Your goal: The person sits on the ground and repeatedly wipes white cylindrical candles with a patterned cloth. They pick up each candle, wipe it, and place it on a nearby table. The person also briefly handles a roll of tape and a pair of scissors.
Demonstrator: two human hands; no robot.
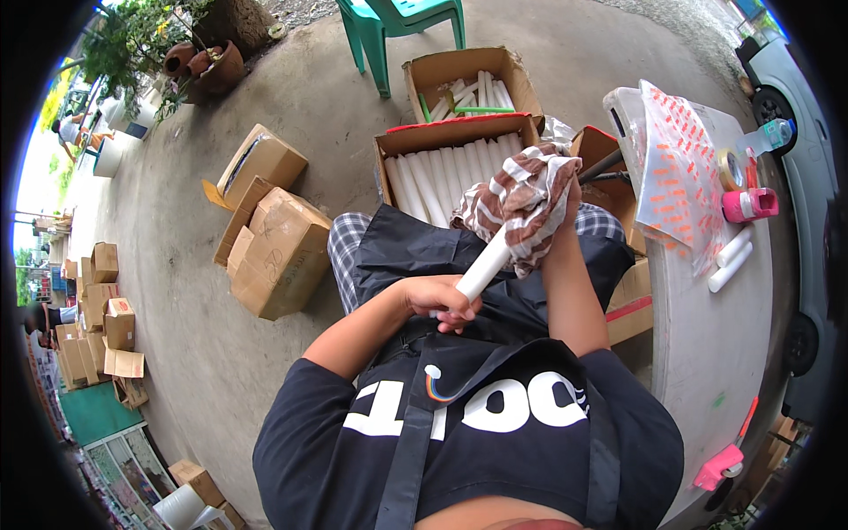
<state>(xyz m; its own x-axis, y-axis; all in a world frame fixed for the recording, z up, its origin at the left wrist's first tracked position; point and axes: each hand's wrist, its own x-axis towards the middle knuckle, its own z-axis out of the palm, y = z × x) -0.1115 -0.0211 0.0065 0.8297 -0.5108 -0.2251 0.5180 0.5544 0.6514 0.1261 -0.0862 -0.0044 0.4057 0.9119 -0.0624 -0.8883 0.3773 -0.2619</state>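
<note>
The lower end of a white rod [484, 268] is gripped by the left hand [449, 300], whose fingers are wrapped firmly round it above the black apron [402, 252]. The rod is held at a slant, its upper part covered by a brown-and-white cloth [521, 190]. Behind that cloth the right hand [564, 231] is placed; its fingers are hidden, so how far they are closed cannot be told.

Wiping of the rod seems to be the step in hand. For the next move, a steady left hold is called for, with the cloth drawn along the rod's length.

Just beyond, similar white rods [433, 181] are packed side by side in a cardboard box [384, 181]; two more [731, 268] are laid on the grey bench [738, 327] at right.

The rod's far end is concealed by the cloth, part of the packed row is covered too, and a dark bar [602, 165] beside the cloth cannot be identified.
</note>
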